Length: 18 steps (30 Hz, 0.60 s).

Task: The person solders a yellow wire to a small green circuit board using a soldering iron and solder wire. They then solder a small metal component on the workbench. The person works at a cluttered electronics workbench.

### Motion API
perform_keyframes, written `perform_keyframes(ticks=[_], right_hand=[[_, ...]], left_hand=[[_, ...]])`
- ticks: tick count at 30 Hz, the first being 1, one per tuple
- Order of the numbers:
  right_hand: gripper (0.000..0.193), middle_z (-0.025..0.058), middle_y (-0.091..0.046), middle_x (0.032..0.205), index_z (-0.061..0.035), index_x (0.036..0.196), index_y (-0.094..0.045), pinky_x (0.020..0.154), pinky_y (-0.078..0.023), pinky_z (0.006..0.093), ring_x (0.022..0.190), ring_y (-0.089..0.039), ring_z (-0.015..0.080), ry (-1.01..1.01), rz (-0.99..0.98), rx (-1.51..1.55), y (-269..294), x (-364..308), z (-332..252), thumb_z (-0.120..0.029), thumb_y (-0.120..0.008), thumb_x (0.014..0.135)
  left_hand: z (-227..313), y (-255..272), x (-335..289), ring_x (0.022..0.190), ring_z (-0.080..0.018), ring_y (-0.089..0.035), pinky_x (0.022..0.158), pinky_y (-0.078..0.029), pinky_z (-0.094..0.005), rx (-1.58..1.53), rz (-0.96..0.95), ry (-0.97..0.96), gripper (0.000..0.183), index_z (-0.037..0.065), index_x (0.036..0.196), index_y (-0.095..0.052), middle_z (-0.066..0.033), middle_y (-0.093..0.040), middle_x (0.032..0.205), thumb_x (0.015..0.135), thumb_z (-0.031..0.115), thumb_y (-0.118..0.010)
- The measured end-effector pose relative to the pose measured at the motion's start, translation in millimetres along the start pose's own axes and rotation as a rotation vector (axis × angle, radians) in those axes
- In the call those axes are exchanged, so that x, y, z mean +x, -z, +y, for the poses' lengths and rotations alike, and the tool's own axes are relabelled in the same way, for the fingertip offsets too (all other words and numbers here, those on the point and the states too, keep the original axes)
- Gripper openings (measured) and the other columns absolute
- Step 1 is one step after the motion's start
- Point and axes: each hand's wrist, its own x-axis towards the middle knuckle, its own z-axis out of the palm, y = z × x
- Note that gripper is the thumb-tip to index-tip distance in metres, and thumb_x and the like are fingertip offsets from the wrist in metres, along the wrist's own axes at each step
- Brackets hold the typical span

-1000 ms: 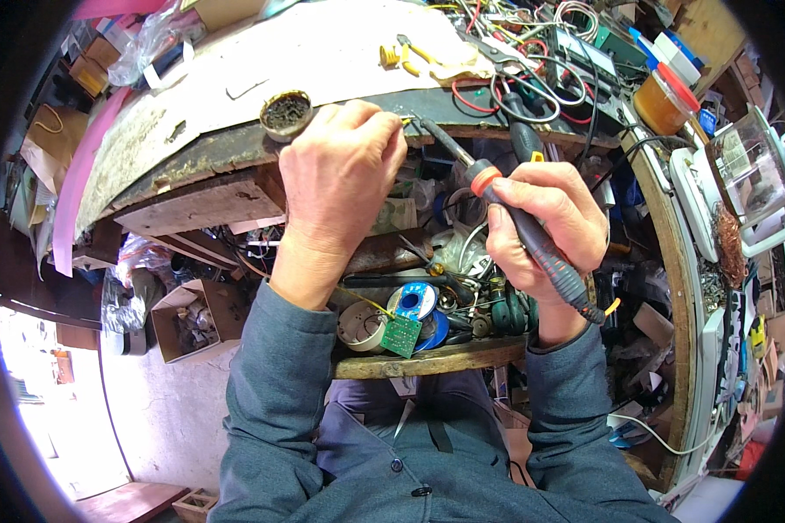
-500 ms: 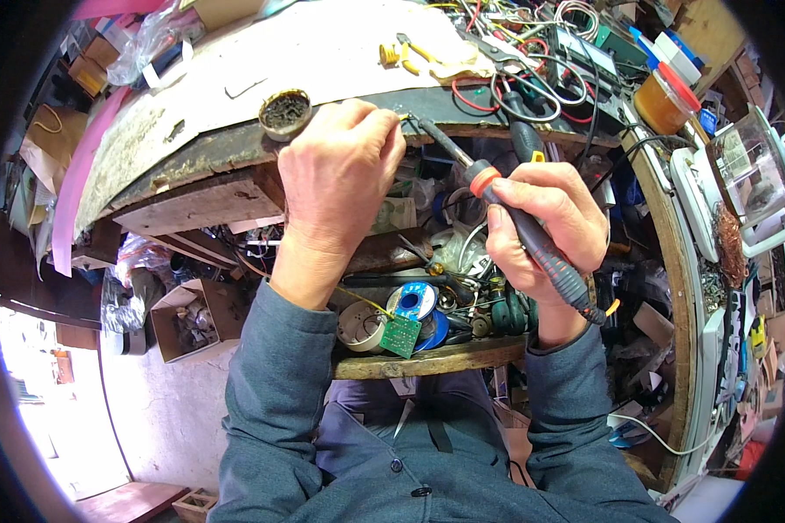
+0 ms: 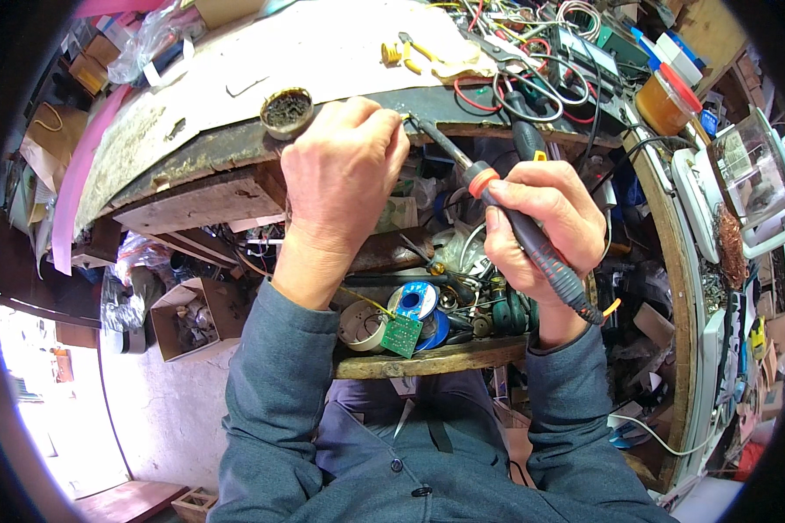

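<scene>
My right hand (image 3: 554, 227) grips the dark handle of a soldering iron (image 3: 532, 235) with an orange collar. Its metal shaft points up and left, and the tip rests by the bench edge, close to my left fingertips. My left hand (image 3: 344, 170) is closed in a pinch at that edge, with the yellowish end of a thin wire (image 3: 406, 116) poking out toward the tip. Below, a small green circuit board (image 3: 401, 335) hangs on a yellow wire that runs up behind my left wrist. A round tin of dark residue (image 3: 287, 113) sits beside my left knuckles.
Yellow-handled pliers (image 3: 419, 52) and tangled cables (image 3: 541, 78) lie on the bench top (image 3: 227, 96). An open drawer (image 3: 462, 359) below holds a blue solder spool (image 3: 415, 301) and loose parts. At right stands a red-lidded jar (image 3: 667, 96); a cardboard box (image 3: 196, 318) is at lower left.
My left hand has shifted very slightly right, nearer the iron's tip. The iron and my right hand have barely moved.
</scene>
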Motion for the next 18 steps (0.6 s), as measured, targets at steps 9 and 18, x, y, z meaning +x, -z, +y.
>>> perform_keyframes(ticks=[9, 18], right_hand=[[0.037, 0.0139, -0.072, 0.094, -0.0028, 0.102, -0.075, 0.068, -0.058, 0.0318, 0.077, -0.072, 0.0236, -0.029, 0.01, -0.013, 0.5, -0.7, -1.6, 0.013, -0.077, 0.069], [0.038, 0.0147, -0.073, 0.095, -0.0021, 0.103, -0.075, 0.069, -0.058, 0.0314, 0.078, -0.071, 0.0232, -0.026, 0.004, -0.014, 1.7, -1.3, -0.6, 0.014, -0.077, 0.068]], left_hand=[[-0.3, -0.7, -0.2, 0.083, -0.023, -0.072, 0.064, -0.059, -0.038, 0.002, -0.002, -0.007, 0.013, 0.012, 0.085, -0.074, -0.0021, -0.072, 0.089, 0.092, 0.022, -0.078], [2.0, 3.9, 0.4, 0.085, -0.0263, -0.075, 0.074, -0.06, -0.0383, 0.002, -0.056, 0.027, 0.009, 0.011, 0.096, -0.08, -0.0046, -0.077, 0.097, 0.09, 0.018, -0.079]])
